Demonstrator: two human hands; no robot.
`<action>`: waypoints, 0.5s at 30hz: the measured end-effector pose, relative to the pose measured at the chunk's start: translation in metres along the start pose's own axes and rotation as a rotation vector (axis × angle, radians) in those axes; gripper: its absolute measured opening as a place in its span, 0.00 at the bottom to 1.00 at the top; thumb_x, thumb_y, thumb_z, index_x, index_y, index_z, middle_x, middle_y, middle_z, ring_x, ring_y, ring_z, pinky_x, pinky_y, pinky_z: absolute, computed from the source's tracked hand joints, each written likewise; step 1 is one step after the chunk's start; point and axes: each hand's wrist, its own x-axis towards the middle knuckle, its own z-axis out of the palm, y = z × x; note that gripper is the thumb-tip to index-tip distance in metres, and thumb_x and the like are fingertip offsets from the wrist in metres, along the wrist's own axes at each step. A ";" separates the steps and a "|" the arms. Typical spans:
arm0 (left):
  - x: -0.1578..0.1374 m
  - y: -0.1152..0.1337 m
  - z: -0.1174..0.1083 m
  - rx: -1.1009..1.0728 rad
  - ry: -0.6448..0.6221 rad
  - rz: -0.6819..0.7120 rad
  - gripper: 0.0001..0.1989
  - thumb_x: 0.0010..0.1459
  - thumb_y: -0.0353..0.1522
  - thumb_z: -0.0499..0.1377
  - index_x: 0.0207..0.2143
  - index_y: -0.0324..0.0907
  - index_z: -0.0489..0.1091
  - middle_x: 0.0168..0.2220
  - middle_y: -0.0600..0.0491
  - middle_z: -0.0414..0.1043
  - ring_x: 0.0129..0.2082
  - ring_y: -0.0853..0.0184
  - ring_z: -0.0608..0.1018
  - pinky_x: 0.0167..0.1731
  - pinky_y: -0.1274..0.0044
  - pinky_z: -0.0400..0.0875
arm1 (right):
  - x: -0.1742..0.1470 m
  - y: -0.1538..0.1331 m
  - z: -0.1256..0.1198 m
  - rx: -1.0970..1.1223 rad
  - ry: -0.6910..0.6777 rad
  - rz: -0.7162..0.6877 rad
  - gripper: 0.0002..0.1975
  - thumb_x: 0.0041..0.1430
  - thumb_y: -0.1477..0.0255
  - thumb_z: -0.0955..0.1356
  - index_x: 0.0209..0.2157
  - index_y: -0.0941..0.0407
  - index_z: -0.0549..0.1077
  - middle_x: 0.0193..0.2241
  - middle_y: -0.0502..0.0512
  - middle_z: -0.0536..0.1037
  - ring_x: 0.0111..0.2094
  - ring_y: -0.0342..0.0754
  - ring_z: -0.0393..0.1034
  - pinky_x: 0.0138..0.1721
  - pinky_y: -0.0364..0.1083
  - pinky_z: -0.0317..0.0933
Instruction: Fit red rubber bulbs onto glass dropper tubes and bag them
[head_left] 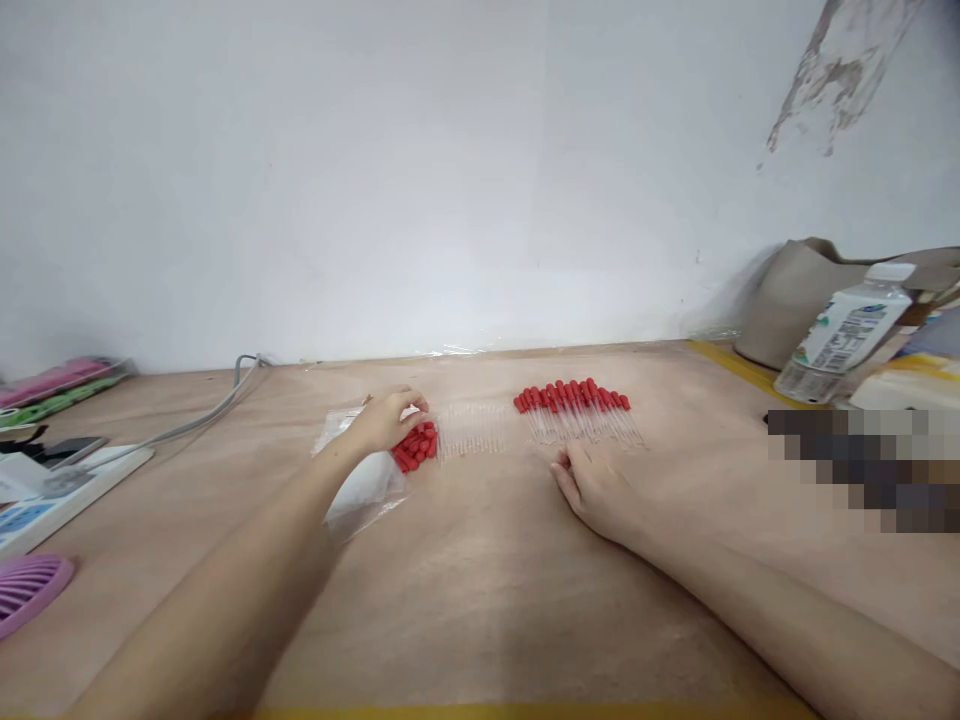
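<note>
My left hand [391, 418] reaches over a pile of red rubber bulbs [420, 446] lying on a clear plastic bag [367, 495]. Its thumb and fingers are curved with a gap between them, and I see nothing held there. Beside the pile lies a row of thin clear tubes [472, 428]. To the right is a row of droppers [577, 408], clear tubes with red bulbs on their far ends. My right hand [596, 490] rests just in front of these droppers, its fingers curled together. Whatever its fingertips pinch is too small and faint to make out.
A power strip [82, 492] with a grey cable [202, 418] lies at the left, near a purple slatted object [34, 590]. At the right stand a plastic bottle [847, 335] and a grey-beige container [784, 305]. A white wall [450, 180] closes off the table's back.
</note>
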 end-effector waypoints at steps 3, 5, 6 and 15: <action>0.029 -0.017 0.000 -0.018 -0.189 -0.009 0.07 0.48 0.33 0.55 0.28 0.41 0.70 0.33 0.50 0.70 0.35 0.63 0.71 0.35 0.75 0.63 | -0.002 0.007 0.012 0.114 0.042 -0.034 0.08 0.59 0.72 0.56 0.29 0.56 0.63 0.27 0.53 0.70 0.28 0.46 0.63 0.32 0.45 0.53; 0.043 -0.022 0.005 -0.032 -0.263 -0.011 0.06 0.45 0.33 0.57 0.26 0.41 0.71 0.30 0.52 0.72 0.31 0.65 0.71 0.32 0.77 0.63 | -0.001 0.008 0.016 0.130 0.054 -0.047 0.08 0.59 0.73 0.57 0.29 0.56 0.63 0.26 0.52 0.70 0.29 0.46 0.62 0.33 0.46 0.53; 0.048 -0.024 0.007 -0.039 -0.297 -0.016 0.06 0.43 0.34 0.58 0.25 0.41 0.72 0.29 0.53 0.72 0.29 0.66 0.71 0.31 0.78 0.63 | -0.001 0.008 0.016 0.137 0.061 -0.048 0.08 0.59 0.73 0.57 0.28 0.56 0.63 0.26 0.52 0.70 0.29 0.46 0.62 0.32 0.46 0.53; 0.054 -0.031 0.017 -0.127 -0.406 -0.078 0.09 0.39 0.38 0.61 0.19 0.41 0.70 0.19 0.56 0.71 0.22 0.69 0.70 0.23 0.80 0.60 | -0.001 0.008 0.015 0.209 0.032 -0.041 0.06 0.58 0.74 0.57 0.29 0.56 0.62 0.28 0.53 0.70 0.30 0.46 0.62 0.32 0.46 0.54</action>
